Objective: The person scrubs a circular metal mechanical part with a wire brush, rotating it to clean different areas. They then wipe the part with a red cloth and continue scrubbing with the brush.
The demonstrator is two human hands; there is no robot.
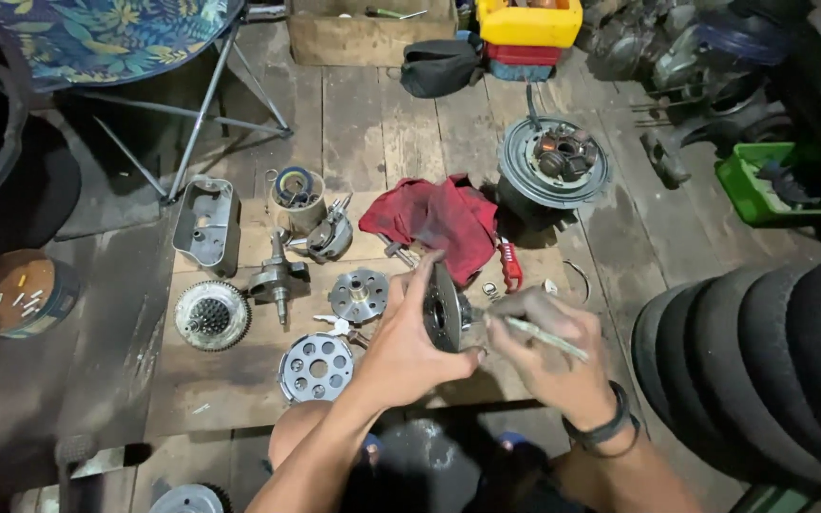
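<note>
Two bare hands meet over a worn wooden board laid on the plank floor, and everything else can be placed from that board. The left hand is closed round a dark round metal disc with a centre hole, held on edge above the board's near right part, fingers curled over its rim. The right hand, with a black band at the wrist, is shut on a thin pale stick-like tool whose tip points at the disc's hub; what kind of tool it is I cannot tell.

On the board's left part lie a toothed round clutch basket, a steel crankshaft and a grey oblong metal cover. Nearer the middle sit a small round hub plate and a perforated silver disc. A crumpled red rag lies at the board's far edge.

Beyond the board's far right corner stands a grey round stator plate with copper coils. Further back sit a yellow plastic box on a red one. Right of the board is a green plastic tray, and a stack of black tyres. Left of the board is a round tin holding small pale bits.
</note>
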